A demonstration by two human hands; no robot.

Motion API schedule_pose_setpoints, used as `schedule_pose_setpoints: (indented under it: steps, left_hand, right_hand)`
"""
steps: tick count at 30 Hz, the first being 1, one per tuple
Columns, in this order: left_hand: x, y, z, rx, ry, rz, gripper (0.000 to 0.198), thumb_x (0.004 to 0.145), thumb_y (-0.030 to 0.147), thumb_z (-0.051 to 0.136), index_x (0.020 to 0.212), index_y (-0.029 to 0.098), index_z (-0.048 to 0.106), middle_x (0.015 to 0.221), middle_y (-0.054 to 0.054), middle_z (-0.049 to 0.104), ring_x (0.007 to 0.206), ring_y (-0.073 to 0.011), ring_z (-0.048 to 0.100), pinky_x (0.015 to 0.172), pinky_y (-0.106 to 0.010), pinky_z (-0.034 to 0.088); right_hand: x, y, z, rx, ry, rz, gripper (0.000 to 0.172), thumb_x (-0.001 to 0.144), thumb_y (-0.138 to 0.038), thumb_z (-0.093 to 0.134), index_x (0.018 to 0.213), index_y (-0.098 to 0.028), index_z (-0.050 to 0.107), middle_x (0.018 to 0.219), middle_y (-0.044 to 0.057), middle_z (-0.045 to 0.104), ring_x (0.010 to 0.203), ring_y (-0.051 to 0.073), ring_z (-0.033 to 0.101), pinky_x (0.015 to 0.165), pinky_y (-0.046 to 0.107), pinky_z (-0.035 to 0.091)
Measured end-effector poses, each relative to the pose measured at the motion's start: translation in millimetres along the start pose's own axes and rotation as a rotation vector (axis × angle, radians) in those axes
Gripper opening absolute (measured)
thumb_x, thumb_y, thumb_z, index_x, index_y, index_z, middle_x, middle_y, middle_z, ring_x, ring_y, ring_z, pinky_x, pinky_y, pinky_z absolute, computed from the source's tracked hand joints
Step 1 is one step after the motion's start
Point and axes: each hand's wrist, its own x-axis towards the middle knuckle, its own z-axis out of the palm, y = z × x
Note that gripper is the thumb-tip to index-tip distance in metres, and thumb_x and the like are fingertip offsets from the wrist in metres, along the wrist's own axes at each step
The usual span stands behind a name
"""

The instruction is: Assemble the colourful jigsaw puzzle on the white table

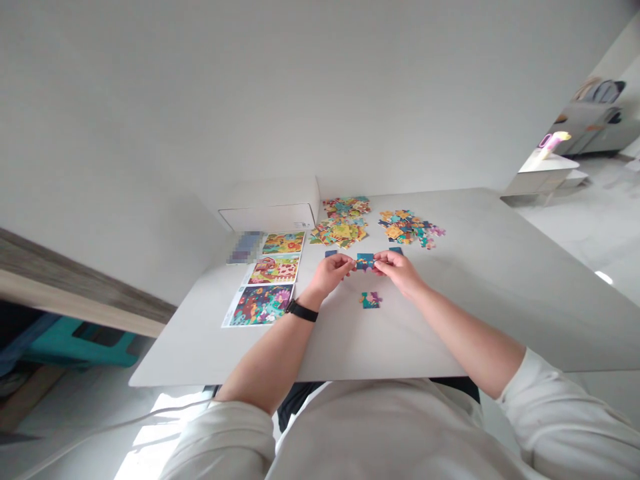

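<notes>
Between my two hands is a dark blue-teal jigsaw puzzle piece (pixel 365 261) with small orange and purple marks. The fingers of my left hand (pixel 332 272) pinch its left edge, and my right hand (pixel 399 269) pinches the right edge. A dark blue piece (pixel 331 253) lies partly behind my left hand, and another dark piece (pixel 395 251) sits just behind my right. Nearer to me on the table is a teal and purple piece (pixel 371 300). I cannot make out whether the held part is one piece or several joined.
Loose puzzle pieces lie in a yellowish pile (pixel 340 232), a multicoloured pile (pixel 345 206) and a mixed pile (pixel 405 225). To the left, a picture sheet (pixel 263 305) lies below two other pictures. A white box (pixel 270 217) stands against the wall on the white table (pixel 500 280).
</notes>
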Motion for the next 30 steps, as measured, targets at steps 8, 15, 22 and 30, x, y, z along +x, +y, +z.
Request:
schedule_pose_setpoints:
  steps: [8, 15, 22, 30]
  left_hand:
    - [0.7, -2.8, 0.7, -0.019, -0.022, -0.002, 0.050, 0.084, 0.067, 0.077, 0.090, 0.017, 0.074, 0.083, -0.006, 0.075, 0.069, -0.0147, 0.062, 0.061, -0.026, 0.047]
    - [-0.2, 0.0, 0.2, -0.022, -0.023, -0.003, 0.050, 0.085, 0.068, 0.076, 0.086, 0.018, 0.072, 0.085, -0.007, 0.076, 0.069, -0.0146, 0.062, 0.063, -0.027, 0.048]
    - [-0.5, 1.5, 0.9, -0.092, 0.010, -0.013, 0.050, 0.083, 0.066, 0.080, 0.085, 0.018, 0.072, 0.085, -0.007, 0.077, 0.067, -0.0132, 0.059, 0.062, -0.026, 0.048]
    - [1.2, 1.4, 1.7, -0.121, 0.033, -0.036, 0.053, 0.079, 0.068, 0.082, 0.084, 0.017, 0.070, 0.084, -0.007, 0.076, 0.065, -0.0123, 0.057, 0.060, -0.026, 0.047]
  right_hand:
    - [0.3, 1.6, -0.7, -0.028, 0.026, -0.032, 0.047, 0.064, -0.056, 0.095, 0.093, -0.026, 0.074, 0.086, 0.003, 0.077, 0.080, 0.024, 0.076, 0.081, 0.041, 0.067]
    - [-1.4, 0.4, -0.1, -0.020, 0.020, -0.067, 0.050, 0.066, -0.058, 0.095, 0.097, -0.026, 0.073, 0.083, 0.002, 0.075, 0.078, 0.023, 0.075, 0.079, 0.040, 0.066]
    - [1.7, 3.1, -5.3, -0.061, 0.087, -0.126, 0.050, 0.076, -0.062, 0.084, 0.108, -0.027, 0.069, 0.089, 0.001, 0.072, 0.078, 0.021, 0.074, 0.075, 0.037, 0.064]
    - [-5.8, -6.8, -15.6, -0.567, -0.048, -0.561, 0.052, 0.089, -0.034, 0.079, 0.139, -0.031, 0.065, 0.142, 0.011, 0.068, 0.125, 0.030, 0.068, 0.093, 0.042, 0.064]
